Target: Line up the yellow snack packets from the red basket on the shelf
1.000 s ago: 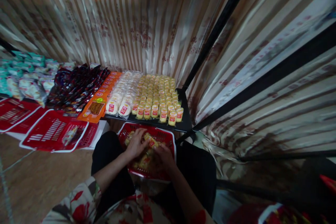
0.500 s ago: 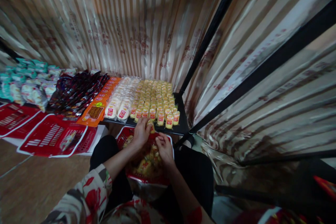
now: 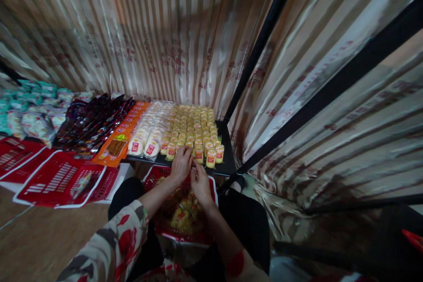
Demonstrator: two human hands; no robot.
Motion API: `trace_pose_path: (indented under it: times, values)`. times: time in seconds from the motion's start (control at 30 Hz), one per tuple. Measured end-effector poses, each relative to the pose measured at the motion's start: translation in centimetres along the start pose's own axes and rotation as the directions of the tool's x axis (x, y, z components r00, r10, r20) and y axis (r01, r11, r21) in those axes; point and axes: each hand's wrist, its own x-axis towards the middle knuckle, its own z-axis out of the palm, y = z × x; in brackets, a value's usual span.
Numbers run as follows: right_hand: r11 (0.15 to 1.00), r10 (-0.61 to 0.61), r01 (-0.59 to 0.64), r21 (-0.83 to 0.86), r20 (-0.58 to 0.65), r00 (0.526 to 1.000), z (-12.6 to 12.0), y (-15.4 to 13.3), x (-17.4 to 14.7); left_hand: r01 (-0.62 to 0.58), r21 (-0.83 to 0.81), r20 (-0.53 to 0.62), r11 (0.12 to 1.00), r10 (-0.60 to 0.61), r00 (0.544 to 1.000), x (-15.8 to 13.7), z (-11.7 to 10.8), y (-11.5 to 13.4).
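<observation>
Two bare hands in head view, mid-frame, meeting at front edge of black shelf (image 3: 228,141). L hand (image 3: 180,165): fingers bent, tips at front row of yellow packs (image 3: 191,128); can't tell if it's pinching one, fingers hide the spot. R hand (image 3: 200,185): just below/right of L, fingers bent, tips up close to L fingertips; touching or not, can't tell, nor whether anything's btwn them.

Yellow packs w/ red labels stand upright in rows at R end of shelf, front row just beyond the hands. More loose yellow packs (image 3: 183,217) lie jumbled in red basket (image 3: 152,177), white rim, btwn the person's legs, under hands + forearms.

Rest of shelf, going L from the yellow rows: clear-wrapped white round packs (image 3: 152,128) right beside; then orange pack (image 3: 114,146) lying slanted; pile of dark shiny packs (image 3: 90,123); white packs (image 3: 35,124) + teal packs (image 3: 36,90) at far L. Below shelf at L: more red baskets (image 3: 54,180), white rims, near one w/ a small pack inside, details blurry.

Bkgd: striped curtain (image 3: 142,31), dark pole (image 3: 256,59) slanting up from the shelf's R end. Patterned sleeve (image 3: 114,240) on L arm.
</observation>
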Motion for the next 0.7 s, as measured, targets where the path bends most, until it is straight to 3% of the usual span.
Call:
trace_pose_path:
  times: [0.2,0.5,0.7]
  values:
    - [0.998,-0.048,0.047,-0.037,-0.004,0.999,0.8,0.8,0.6,-0.026,0.067,-0.055,0.997,0.03,0.998,-1.1,0.2,-0.8]
    - [0.995,-0.076,0.078,-0.066,0.024,0.997,0.2,0.2,1.3,0.036,-0.006,0.133,0.999,-0.035,0.99,-3.9,1.6,-2.0]
    - [0.962,-0.119,0.081,-0.262,-0.134,0.984,-0.5,0.5,0.2,0.023,0.019,0.107,1.0,-0.025,0.994,-3.9,2.6,-2.3]
